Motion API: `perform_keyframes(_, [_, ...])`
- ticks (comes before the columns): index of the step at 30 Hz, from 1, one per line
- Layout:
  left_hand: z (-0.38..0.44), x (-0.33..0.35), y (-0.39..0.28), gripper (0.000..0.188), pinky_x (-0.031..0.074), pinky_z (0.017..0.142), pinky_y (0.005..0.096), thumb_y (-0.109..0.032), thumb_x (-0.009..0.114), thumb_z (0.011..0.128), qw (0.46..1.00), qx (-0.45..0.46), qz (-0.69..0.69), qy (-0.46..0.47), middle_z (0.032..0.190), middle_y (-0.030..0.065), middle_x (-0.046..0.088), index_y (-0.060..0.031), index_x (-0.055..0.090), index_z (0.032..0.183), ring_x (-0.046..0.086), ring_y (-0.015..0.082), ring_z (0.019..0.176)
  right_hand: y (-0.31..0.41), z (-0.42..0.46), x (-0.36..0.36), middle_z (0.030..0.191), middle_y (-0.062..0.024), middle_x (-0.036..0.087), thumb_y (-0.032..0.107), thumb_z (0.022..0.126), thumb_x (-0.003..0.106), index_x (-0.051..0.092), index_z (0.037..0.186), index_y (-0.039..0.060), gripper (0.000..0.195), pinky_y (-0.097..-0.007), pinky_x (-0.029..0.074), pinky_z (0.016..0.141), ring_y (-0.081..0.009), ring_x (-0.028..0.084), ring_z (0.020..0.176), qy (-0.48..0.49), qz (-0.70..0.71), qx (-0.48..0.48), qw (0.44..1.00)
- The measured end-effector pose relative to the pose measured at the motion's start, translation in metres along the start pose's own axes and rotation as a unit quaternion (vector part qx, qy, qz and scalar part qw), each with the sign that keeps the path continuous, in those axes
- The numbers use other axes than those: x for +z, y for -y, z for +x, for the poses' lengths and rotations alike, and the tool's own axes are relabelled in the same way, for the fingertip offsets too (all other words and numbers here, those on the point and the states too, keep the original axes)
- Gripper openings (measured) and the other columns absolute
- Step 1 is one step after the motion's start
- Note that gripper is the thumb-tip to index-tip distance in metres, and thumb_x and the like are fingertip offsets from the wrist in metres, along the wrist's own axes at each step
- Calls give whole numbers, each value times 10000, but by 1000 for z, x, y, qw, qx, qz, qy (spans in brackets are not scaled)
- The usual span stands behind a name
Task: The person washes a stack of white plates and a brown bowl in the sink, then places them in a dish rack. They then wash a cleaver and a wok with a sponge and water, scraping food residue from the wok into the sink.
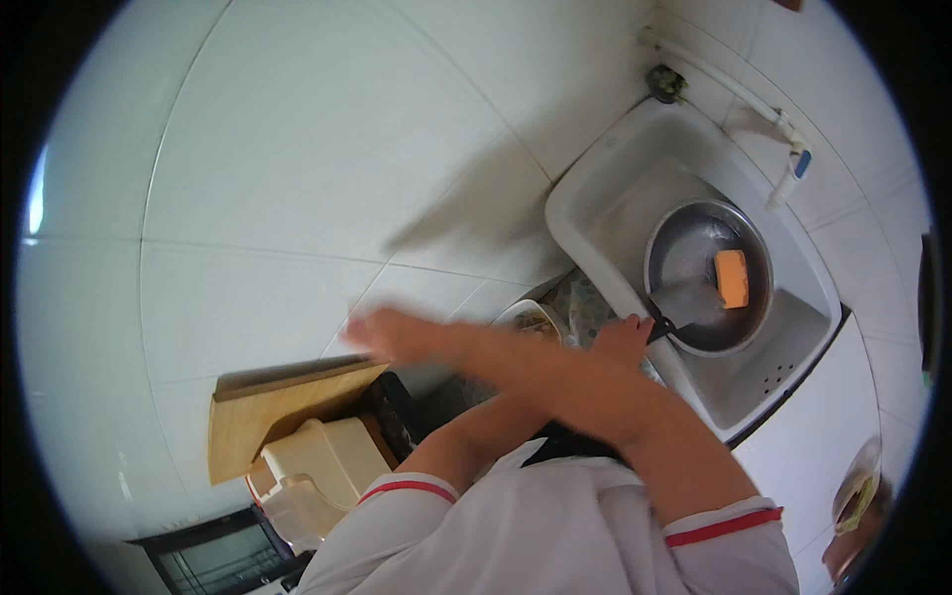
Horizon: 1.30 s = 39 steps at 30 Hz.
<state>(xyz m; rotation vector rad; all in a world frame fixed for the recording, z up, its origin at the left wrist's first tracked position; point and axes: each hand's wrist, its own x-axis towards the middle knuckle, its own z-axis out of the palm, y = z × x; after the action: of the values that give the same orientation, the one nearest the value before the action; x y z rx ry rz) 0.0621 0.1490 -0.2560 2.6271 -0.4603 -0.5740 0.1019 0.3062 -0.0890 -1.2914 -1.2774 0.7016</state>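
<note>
My left hand (623,341) reaches to the front rim of the sink and grips the black handle of a kitchen knife (688,302). Its broad grey blade lies over the inside of a round steel basin (677,249). Inside that basin is an orange sponge (732,279). My right arm crosses over the left forearm and stretches to the left. At its end my right hand (383,335) is motion-blurred, before the tiled wall and just above the end of a wooden board (271,428); its fingers are not distinct. The basin sits in a white sink (595,216).
A white tap with a blue lever (802,163) projects over the sink. A small potted plant (666,83) stands at the far corner. Left of the sink is a white bin (520,309) with scraps inside. Beside the board stands a cream plastic container (327,454).
</note>
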Motion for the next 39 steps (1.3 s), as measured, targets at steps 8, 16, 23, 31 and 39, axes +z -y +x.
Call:
perform_keyframes(8, [-19, 73, 29, 329, 411, 649, 389, -227, 522, 829, 979, 54, -38, -192, 944, 126, 527, -42, 510, 1101, 521, 278, 738, -40, -72, -43, 542, 53, 220, 312, 928, 421, 341, 655, 171, 317, -251, 174, 411, -91, 195, 436, -428, 597, 131, 666])
perform_keyframes(16, [-21, 64, 37, 416, 390, 858, 373, -225, 543, 832, 955, 96, -167, -227, 1079, 146, 545, -21, 489, 1191, 525, 280, 958, -9, -125, -75, 653, 6, 285, 605, 834, 450, 424, 811, 92, 515, -257, 266, 544, -132, 297, 582, -393, 743, 28, 541])
perform_keyframes(23, [-26, 13, 24, 371, 407, 839, 417, -295, 566, 808, 964, 49, -179, -192, 1068, 136, 589, -80, 546, 1109, 532, 321, 1019, -12, -168, -80, 1074, -144, 433, 686, 795, 411, 390, 1129, -48, 807, -353, 342, 936, -269, 415, 1054, -357, 790, -106, 487])
perform_keyframes(31, [-12, 10, 23, 231, 444, 667, 448, -212, 573, 774, 970, 63, -139, -191, 866, 177, 621, -66, 592, 951, 568, 380, 842, -1, -208, -83, 1411, -209, 237, 689, 807, 345, 183, 1354, -83, 960, -397, 172, 1110, -300, 203, 1334, -328, 772, -196, 508])
perform_keyframes(39, [-16, 2, 9, 261, 442, 667, 448, -179, 578, 772, 969, 47, -166, -174, 906, 212, 587, -24, 555, 980, 555, 400, 835, 7, -230, -81, 1433, -190, 216, 608, 855, 344, 171, 1363, -75, 869, -368, 163, 1116, -259, 198, 1343, -332, 740, -229, 539])
